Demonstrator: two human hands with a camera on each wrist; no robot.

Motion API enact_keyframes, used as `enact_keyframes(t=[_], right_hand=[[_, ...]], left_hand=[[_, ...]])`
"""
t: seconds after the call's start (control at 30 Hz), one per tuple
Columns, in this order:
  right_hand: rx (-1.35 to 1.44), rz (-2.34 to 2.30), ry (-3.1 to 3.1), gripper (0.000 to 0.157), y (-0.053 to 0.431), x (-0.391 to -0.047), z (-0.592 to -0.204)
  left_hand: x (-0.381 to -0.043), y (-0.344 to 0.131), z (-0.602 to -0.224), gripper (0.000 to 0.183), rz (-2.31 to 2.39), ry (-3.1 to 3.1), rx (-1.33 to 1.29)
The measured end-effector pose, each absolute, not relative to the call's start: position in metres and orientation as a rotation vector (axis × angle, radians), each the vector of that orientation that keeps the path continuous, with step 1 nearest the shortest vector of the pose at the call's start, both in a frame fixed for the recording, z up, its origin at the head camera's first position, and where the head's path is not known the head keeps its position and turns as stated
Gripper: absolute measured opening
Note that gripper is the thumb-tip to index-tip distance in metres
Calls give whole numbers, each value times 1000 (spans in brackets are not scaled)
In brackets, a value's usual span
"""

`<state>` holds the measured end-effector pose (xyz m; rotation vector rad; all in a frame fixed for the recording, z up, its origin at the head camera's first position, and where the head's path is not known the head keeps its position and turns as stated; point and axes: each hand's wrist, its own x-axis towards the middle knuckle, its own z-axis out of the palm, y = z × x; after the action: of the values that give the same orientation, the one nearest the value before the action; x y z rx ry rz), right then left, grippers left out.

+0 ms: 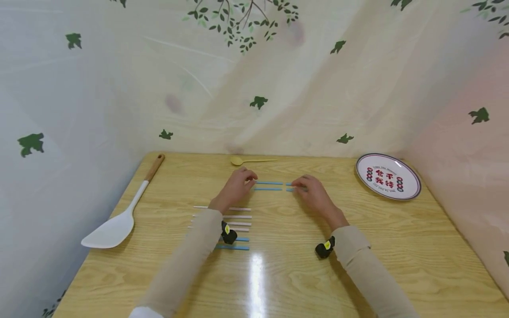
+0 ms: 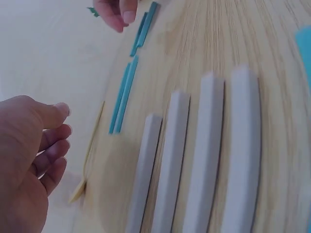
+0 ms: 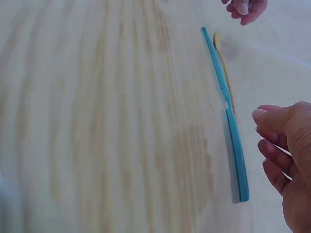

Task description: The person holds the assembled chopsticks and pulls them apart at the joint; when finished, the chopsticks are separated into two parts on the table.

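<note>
My left hand [image 1: 237, 183] hovers at the left end of two parallel blue sticks [image 1: 268, 189], which look like chopsticks. Its fingers are loosely bent with nothing between them, as the left wrist view shows of the same hand [image 2: 29, 150]. Over a second blue pair [image 1: 289, 184], lined up end to end with the first across a small gap, is my right hand [image 1: 316, 194]. In the right wrist view this hand [image 3: 291, 150] has relaxed fingers beside a blue stick [image 3: 237, 155] and holds nothing. Several white sticks [image 1: 240, 224] lie in a row partly under my left forearm.
Two more blue sticks [image 1: 238, 247] lie nearer me. A white spatula [image 1: 113, 229] with a wooden handle rests at the left edge. Behind the hands lies a yellow spoon [image 1: 236, 161]. A patterned plate [image 1: 387, 194] sits at the back right. Printed cloth [image 1: 218, 110] borders the table.
</note>
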<state>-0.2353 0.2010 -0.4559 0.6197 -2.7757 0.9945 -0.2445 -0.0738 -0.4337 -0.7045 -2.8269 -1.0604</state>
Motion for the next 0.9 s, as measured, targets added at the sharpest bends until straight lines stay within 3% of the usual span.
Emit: enact_keyframes(t=[0.5,0.9], right_hand=[[733,1127,-2710,20,157,-218,-442],[760,1297,-2745,23,110,-199,-451]], left_hand=[[-209,-176,-442,17,-1098,-2827,-527],[-183,-211,-453,20,-1159,-2869,-476]])
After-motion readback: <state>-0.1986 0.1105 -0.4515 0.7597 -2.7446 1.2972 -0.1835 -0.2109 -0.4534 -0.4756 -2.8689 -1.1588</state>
